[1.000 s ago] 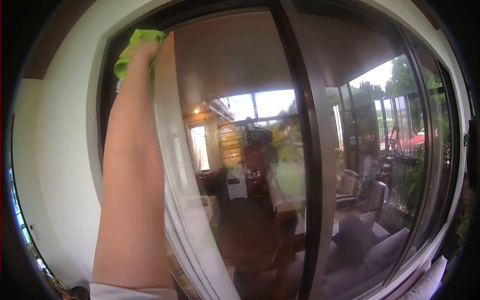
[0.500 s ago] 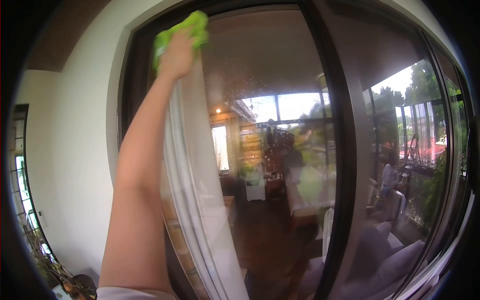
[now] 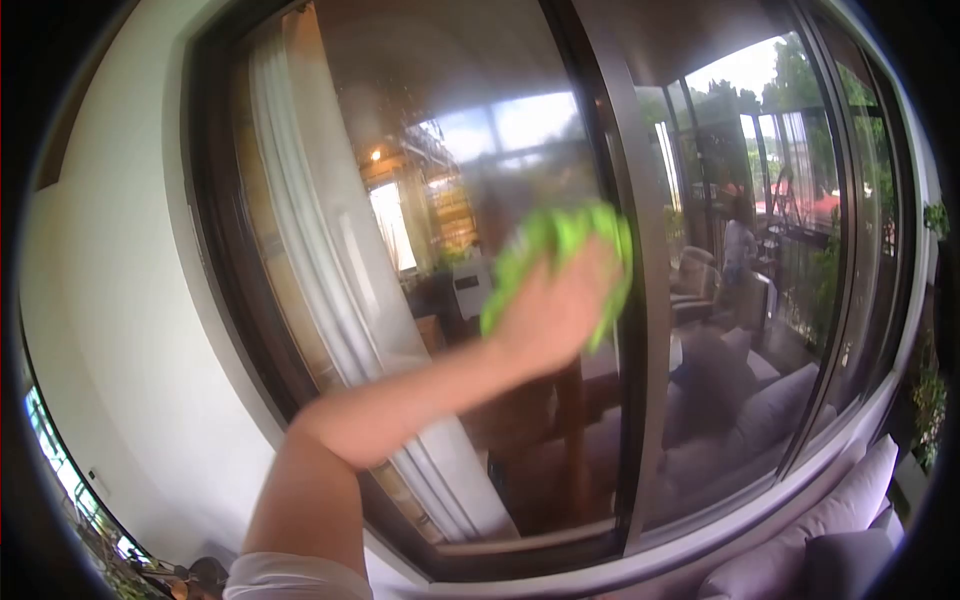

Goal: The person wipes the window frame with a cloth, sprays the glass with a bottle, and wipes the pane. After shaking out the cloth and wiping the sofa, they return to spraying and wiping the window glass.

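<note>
My left hand (image 3: pixel 560 305) presses a bright green cloth (image 3: pixel 535 235) against the window glass (image 3: pixel 470 180), near the dark upright frame on the pane's right side. The hand and cloth are blurred by motion; the cloth spreads out around the fingers and hides part of the pane. The bent left arm reaches in from the lower left. My right hand is out of view.
A dark window frame (image 3: pixel 622 300) divides the glass. Behind the left pane hangs a white curtain (image 3: pixel 300 190). A white wall (image 3: pixel 110 300) stands at the left. Grey cushions (image 3: pixel 830 515) lie at the lower right, and potted plants at the lower left.
My left hand has moved with the green cloth from the pane's upper left corner down and across to its right side. The elbow is now bent, and the view has shifted to the right and down.
</note>
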Available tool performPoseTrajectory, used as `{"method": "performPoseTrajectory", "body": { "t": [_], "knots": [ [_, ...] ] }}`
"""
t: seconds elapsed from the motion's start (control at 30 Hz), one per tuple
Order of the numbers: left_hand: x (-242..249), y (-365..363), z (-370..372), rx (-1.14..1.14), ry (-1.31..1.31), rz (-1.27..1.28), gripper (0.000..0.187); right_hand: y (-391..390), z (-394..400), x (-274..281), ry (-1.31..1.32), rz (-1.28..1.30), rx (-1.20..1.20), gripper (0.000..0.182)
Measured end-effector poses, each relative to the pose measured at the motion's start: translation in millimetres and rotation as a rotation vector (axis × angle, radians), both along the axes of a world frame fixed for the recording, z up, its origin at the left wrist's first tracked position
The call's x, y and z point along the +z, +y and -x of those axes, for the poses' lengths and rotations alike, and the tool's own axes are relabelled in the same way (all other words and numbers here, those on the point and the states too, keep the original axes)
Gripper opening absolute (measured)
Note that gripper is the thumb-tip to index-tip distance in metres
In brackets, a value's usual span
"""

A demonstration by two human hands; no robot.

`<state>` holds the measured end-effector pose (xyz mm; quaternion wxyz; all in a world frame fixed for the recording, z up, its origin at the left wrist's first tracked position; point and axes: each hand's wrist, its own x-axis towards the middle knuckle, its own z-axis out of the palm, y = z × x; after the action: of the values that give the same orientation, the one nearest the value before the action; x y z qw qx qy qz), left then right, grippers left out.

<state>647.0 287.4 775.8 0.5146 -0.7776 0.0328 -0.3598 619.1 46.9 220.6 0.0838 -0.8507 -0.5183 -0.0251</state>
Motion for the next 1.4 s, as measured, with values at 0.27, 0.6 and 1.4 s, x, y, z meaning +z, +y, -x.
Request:
{"method": "performPoseTrajectory", "body": {
  "t": [0.27,0.6,1.4],
  "knots": [
    [107.0,45.7,63.6,-0.187,0.119,-0.020,0.039,43.7,-69.9,-123.6,0.951,0.347,-0.682,0.113],
    [53.5,60.0,90.2,0.135,-0.317,0.017,0.036,48.4,-83.9,-86.0,1.137,0.319,-0.753,0.116],
    [-247.0,96.4,236.9,0.386,-0.508,1.066,0.074,61.3,-75.6,-73.8,0.743,0.490,-0.443,0.097]
  ]
}}
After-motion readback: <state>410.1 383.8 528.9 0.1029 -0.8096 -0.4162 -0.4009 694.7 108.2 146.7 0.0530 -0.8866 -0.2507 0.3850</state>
